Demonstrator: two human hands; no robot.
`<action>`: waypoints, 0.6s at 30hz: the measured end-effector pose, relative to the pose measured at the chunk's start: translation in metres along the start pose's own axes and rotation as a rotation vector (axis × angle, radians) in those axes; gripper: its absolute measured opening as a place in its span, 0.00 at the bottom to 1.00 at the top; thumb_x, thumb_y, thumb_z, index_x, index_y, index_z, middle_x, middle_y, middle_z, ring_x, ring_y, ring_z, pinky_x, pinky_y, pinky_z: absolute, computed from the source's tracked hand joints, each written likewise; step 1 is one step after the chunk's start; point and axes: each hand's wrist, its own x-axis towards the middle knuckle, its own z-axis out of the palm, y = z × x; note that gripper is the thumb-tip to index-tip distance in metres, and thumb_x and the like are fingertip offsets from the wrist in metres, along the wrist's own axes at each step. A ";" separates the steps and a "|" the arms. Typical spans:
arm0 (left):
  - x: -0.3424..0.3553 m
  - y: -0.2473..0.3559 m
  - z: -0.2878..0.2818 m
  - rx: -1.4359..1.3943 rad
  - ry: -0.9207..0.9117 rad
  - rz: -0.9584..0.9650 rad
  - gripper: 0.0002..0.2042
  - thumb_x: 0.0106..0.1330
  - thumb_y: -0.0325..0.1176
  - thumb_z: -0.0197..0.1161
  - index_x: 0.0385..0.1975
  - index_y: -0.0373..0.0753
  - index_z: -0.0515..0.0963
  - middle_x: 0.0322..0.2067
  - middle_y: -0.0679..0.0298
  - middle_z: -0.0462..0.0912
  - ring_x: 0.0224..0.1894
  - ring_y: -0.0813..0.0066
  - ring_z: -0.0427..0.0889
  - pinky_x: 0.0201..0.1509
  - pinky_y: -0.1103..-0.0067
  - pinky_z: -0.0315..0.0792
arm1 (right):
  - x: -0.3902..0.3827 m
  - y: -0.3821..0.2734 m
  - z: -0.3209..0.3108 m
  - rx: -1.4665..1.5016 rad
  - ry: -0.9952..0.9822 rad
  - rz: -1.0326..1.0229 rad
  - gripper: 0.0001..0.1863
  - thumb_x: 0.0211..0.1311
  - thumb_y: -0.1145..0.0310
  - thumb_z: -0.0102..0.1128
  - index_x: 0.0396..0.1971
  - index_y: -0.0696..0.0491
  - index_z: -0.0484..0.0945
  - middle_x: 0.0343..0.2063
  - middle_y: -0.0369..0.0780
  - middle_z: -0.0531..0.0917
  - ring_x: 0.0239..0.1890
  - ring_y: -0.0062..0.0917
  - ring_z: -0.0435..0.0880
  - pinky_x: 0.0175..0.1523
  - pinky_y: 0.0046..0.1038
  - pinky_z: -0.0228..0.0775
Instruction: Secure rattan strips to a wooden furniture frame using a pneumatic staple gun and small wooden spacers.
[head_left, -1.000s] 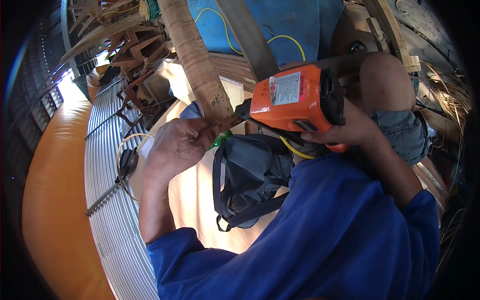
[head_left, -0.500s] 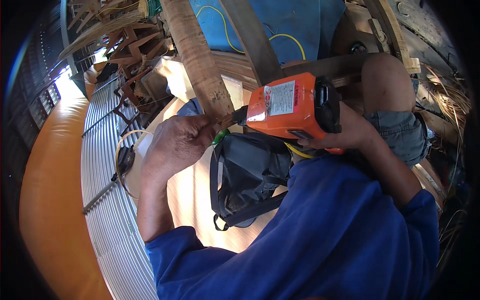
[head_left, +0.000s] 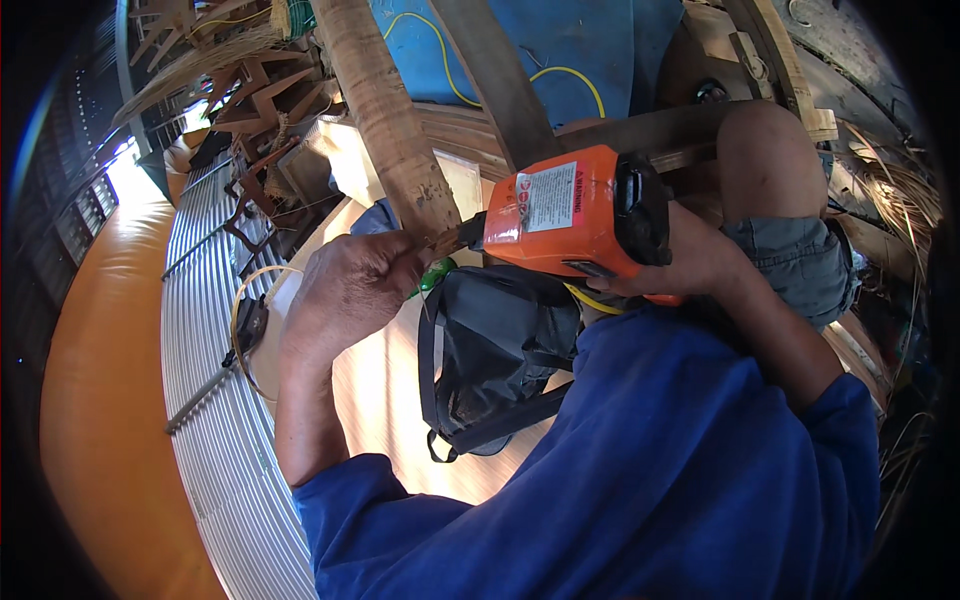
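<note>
My right hand (head_left: 700, 250) grips an orange and black power tool (head_left: 555, 215) from its right side, partly hidden behind the body. The tool's black nose points left, at the lower end of a thick wooden beam (head_left: 390, 120). Brown, splintery material (head_left: 447, 243) shows at the nose tip. Beside it, my left hand (head_left: 350, 280) is closed, thumb and fingers pinched together; what they hold is hidden. Just below these fingers is a small green object (head_left: 433, 276). Under the tool lies a black bag (head_left: 495, 340) with straps.
A blue panel (head_left: 540, 60) with a yellow hose (head_left: 440, 50) lies at the back. A dark timber (head_left: 495, 80) slants near the beam. To the left are a corrugated metal sheet (head_left: 215, 400), an orange padded surface (head_left: 105, 390) and stacked brown wooden pieces (head_left: 265, 100). My bare knee (head_left: 770, 160) is at right.
The view has shifted slightly, so the beam, tool and both hands appear a little further left. Both hands keep the same grip, with the tool's nose still by the left fingers.
</note>
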 end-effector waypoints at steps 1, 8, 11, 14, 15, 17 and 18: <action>0.001 0.004 -0.002 0.019 -0.010 -0.035 0.08 0.62 0.30 0.57 0.29 0.30 0.78 0.15 0.59 0.74 0.17 0.79 0.70 0.25 0.79 0.67 | 0.000 -0.001 -0.001 0.029 0.006 -0.003 0.29 0.37 0.65 0.73 0.43 0.56 0.75 0.40 0.40 0.80 0.43 0.24 0.78 0.53 0.28 0.68; -0.007 0.006 -0.009 0.095 -0.002 -0.144 0.09 0.59 0.37 0.58 0.33 0.41 0.81 0.24 0.52 0.79 0.28 0.60 0.80 0.35 0.71 0.72 | 0.009 0.000 0.004 0.030 -0.066 -0.049 0.31 0.38 0.67 0.74 0.47 0.56 0.73 0.41 0.40 0.79 0.44 0.23 0.77 0.53 0.28 0.67; -0.005 0.007 -0.010 0.032 -0.029 -0.185 0.10 0.58 0.38 0.57 0.34 0.42 0.81 0.24 0.53 0.79 0.29 0.58 0.80 0.36 0.71 0.72 | 0.002 0.006 0.006 0.189 0.090 -0.040 0.25 0.43 0.71 0.70 0.44 0.57 0.73 0.34 0.38 0.80 0.37 0.23 0.79 0.46 0.27 0.71; -0.004 0.006 -0.008 0.077 -0.026 -0.164 0.11 0.58 0.40 0.56 0.34 0.43 0.81 0.26 0.54 0.80 0.32 0.57 0.80 0.39 0.70 0.72 | -0.009 0.008 -0.002 0.323 0.139 0.056 0.18 0.46 0.74 0.67 0.39 0.58 0.73 0.25 0.37 0.78 0.27 0.21 0.78 0.36 0.24 0.71; -0.006 0.007 -0.008 0.093 -0.035 -0.139 0.11 0.59 0.40 0.56 0.35 0.43 0.81 0.24 0.55 0.79 0.30 0.60 0.79 0.37 0.71 0.71 | -0.009 0.017 -0.005 0.427 0.096 0.049 0.22 0.44 0.78 0.66 0.43 0.58 0.72 0.28 0.37 0.79 0.25 0.19 0.77 0.31 0.25 0.71; -0.010 0.008 -0.009 0.108 -0.049 -0.120 0.12 0.61 0.43 0.56 0.35 0.43 0.80 0.23 0.57 0.77 0.30 0.62 0.78 0.35 0.70 0.70 | -0.011 0.015 -0.008 0.417 0.111 0.047 0.20 0.45 0.77 0.65 0.42 0.58 0.73 0.26 0.36 0.78 0.23 0.19 0.76 0.30 0.24 0.70; -0.013 0.008 -0.008 0.103 -0.028 -0.126 0.12 0.61 0.43 0.56 0.35 0.43 0.80 0.23 0.57 0.77 0.30 0.62 0.78 0.35 0.70 0.70 | -0.010 0.015 -0.009 0.442 0.152 0.055 0.18 0.46 0.77 0.64 0.40 0.57 0.73 0.23 0.36 0.77 0.21 0.20 0.76 0.28 0.23 0.69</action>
